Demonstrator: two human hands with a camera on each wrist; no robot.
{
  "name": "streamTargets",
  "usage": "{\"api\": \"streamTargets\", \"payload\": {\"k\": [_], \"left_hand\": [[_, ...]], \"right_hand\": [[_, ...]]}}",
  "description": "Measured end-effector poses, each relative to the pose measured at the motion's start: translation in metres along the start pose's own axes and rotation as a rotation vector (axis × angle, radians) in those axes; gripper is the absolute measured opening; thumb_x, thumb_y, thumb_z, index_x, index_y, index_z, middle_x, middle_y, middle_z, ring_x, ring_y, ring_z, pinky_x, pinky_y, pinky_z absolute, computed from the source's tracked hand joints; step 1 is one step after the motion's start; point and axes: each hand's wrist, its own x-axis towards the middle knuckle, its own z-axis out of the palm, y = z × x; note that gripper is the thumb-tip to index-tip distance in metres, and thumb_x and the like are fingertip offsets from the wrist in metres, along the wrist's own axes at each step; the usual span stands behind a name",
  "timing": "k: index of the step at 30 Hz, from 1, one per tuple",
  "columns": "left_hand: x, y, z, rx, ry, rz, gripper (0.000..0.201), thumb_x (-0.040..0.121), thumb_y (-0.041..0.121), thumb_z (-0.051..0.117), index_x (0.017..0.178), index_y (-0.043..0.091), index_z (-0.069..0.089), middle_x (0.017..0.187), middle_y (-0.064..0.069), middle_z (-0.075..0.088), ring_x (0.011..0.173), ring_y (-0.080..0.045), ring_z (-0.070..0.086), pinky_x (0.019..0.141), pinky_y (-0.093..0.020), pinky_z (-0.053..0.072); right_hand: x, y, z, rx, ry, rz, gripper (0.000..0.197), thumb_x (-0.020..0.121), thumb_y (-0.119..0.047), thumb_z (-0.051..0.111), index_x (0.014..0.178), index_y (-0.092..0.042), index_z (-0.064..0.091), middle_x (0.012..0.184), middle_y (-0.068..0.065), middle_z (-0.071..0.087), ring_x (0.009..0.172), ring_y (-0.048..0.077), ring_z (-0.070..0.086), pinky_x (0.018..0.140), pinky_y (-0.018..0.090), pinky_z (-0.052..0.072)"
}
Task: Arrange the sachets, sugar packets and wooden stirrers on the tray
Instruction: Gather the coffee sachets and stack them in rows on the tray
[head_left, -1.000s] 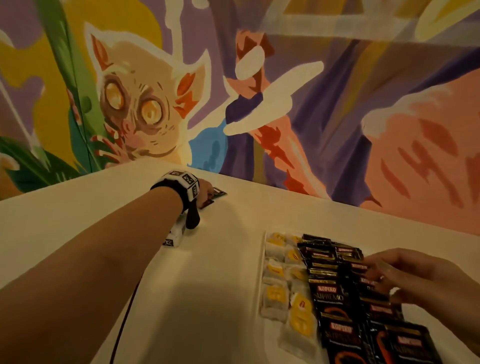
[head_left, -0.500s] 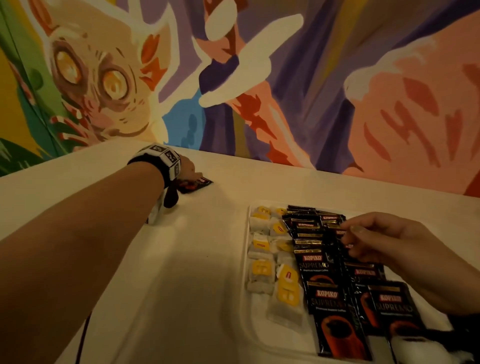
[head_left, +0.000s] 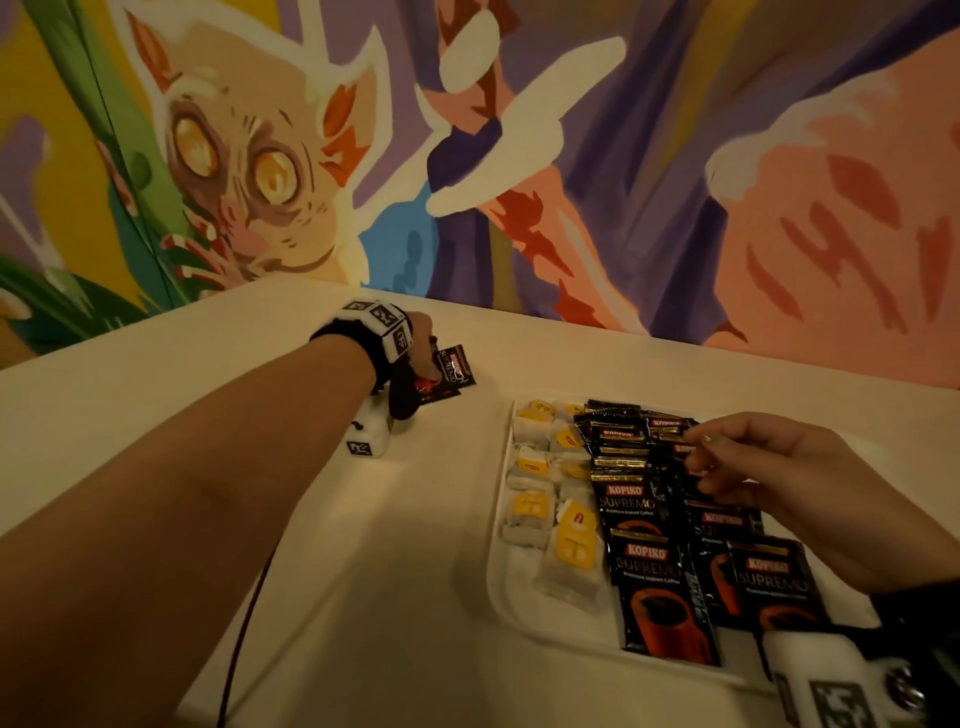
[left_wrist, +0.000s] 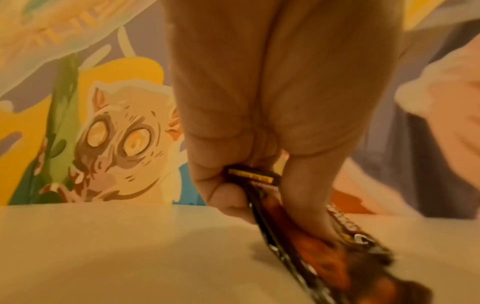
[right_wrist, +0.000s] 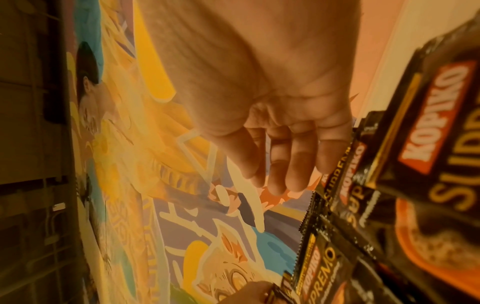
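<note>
The left grip (left_wrist: 249, 185) pinches loose coffee sachets (head_left: 448, 375) near the counter's (head_left: 322, 545) far edge, now lifted partly off the surface instead of lying flat. The right grip (head_left: 779, 478) hovers over the tray's (head_left: 501, 571) sachet rows (head_left: 649, 545) with relaxed fingers, holding nothing. Collecting is the step underway; next, I judge, comes carrying them to the tray's black rows.
</note>
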Motion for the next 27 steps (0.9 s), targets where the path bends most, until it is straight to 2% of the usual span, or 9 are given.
{"api": "streamTargets", "payload": {"k": [2, 4, 6, 9, 12, 14, 18, 24, 27], "left_hand": [[-0.034, 0.02, -0.007, -0.1, 0.049, 0.069, 0.05, 0.081, 0.038, 0.068, 0.113, 0.001, 0.059, 0.099, -0.012, 0.06, 0.09, -0.025, 0.057, 0.078, -0.03, 0.043], [-0.057, 0.035, -0.013, -0.219, 0.148, 0.138, 0.036, 0.091, 0.026, 0.059, 0.114, -0.002, 0.058, 0.108, -0.018, 0.06, 0.093, -0.027, 0.055, 0.075, -0.028, 0.038], [-0.079, 0.05, -0.019, -0.427, 0.207, 0.223, 0.031, 0.092, 0.018, 0.058, 0.115, -0.003, 0.057, 0.109, -0.018, 0.061, 0.094, -0.025, 0.056, 0.073, -0.027, 0.043], [-0.114, 0.079, -0.027, -0.771, 0.195, 0.374, 0.029, 0.092, 0.011, 0.058, 0.117, 0.0, 0.054, 0.111, -0.016, 0.062, 0.101, -0.026, 0.061, 0.085, -0.032, 0.051], [-0.151, 0.119, -0.03, -0.948, 0.19, 0.494, 0.018, 0.093, 0.013, 0.055, 0.111, 0.009, 0.055, 0.098, -0.005, 0.06, 0.085, -0.014, 0.056, 0.07, -0.02, 0.048], [-0.171, 0.144, -0.028, -1.025, 0.155, 0.533, 0.021, 0.093, 0.015, 0.056, 0.112, 0.008, 0.056, 0.095, -0.006, 0.06, 0.079, -0.012, 0.052, 0.061, -0.019, 0.044], [-0.201, 0.189, -0.012, -1.126, 0.087, 0.56, 0.01, 0.09, 0.012, 0.061, 0.099, 0.011, 0.06, 0.086, -0.002, 0.062, 0.071, -0.009, 0.054, 0.055, -0.016, 0.042], [-0.221, 0.23, 0.024, -1.394, -0.005, 0.496, 0.004, 0.087, 0.007, 0.062, 0.087, 0.01, 0.061, 0.079, -0.004, 0.062, 0.07, -0.013, 0.056, 0.047, -0.016, 0.041], [-0.221, 0.236, 0.032, -1.475, -0.023, 0.461, 0.016, 0.088, 0.013, 0.063, 0.103, 0.007, 0.062, 0.086, -0.005, 0.064, 0.076, -0.013, 0.061, 0.052, -0.016, 0.049]], "right_hand": [[-0.001, 0.0, 0.0, 0.029, -0.007, -0.009, 0.018, 0.091, -0.006, 0.052, 0.088, -0.009, 0.069, 0.077, 0.007, 0.069, 0.067, 0.017, 0.06, 0.069, 0.03, 0.049], [-0.003, 0.0, -0.002, 0.058, -0.012, -0.021, 0.018, 0.091, -0.006, 0.052, 0.087, -0.01, 0.069, 0.073, 0.005, 0.069, 0.066, 0.017, 0.06, 0.067, 0.029, 0.049], [-0.005, -0.002, -0.004, 0.08, -0.011, -0.038, 0.018, 0.092, -0.005, 0.051, 0.087, -0.01, 0.068, 0.071, 0.004, 0.068, 0.065, 0.018, 0.06, 0.067, 0.029, 0.05], [-0.011, -0.006, -0.011, 0.107, 0.002, -0.078, 0.019, 0.092, -0.003, 0.05, 0.087, -0.01, 0.067, 0.072, 0.005, 0.066, 0.062, 0.016, 0.059, 0.065, 0.025, 0.05], [-0.021, -0.01, -0.02, 0.137, 0.056, -0.147, 0.017, 0.093, -0.008, 0.05, 0.087, -0.014, 0.065, 0.078, 0.005, 0.064, 0.064, 0.015, 0.057, 0.061, 0.022, 0.047], [-0.027, -0.013, -0.026, 0.197, 0.089, -0.175, 0.011, 0.094, -0.017, 0.052, 0.092, -0.017, 0.062, 0.086, 0.004, 0.064, 0.069, 0.016, 0.058, 0.062, 0.024, 0.046], [-0.037, -0.014, -0.04, 0.387, 0.073, -0.217, 0.019, 0.093, -0.033, 0.052, 0.102, -0.018, 0.06, 0.093, 0.002, 0.063, 0.073, 0.016, 0.059, 0.06, 0.025, 0.049], [-0.043, -0.004, -0.052, 0.416, 0.064, -0.289, 0.016, 0.085, -0.005, 0.063, 0.098, -0.013, 0.061, 0.086, 0.004, 0.065, 0.067, 0.016, 0.059, 0.046, 0.02, 0.044], [-0.039, -0.002, -0.055, 0.4, 0.112, -0.287, 0.019, 0.083, 0.004, 0.062, 0.095, -0.011, 0.06, 0.084, 0.004, 0.065, 0.069, 0.014, 0.064, 0.047, 0.019, 0.046]]}}
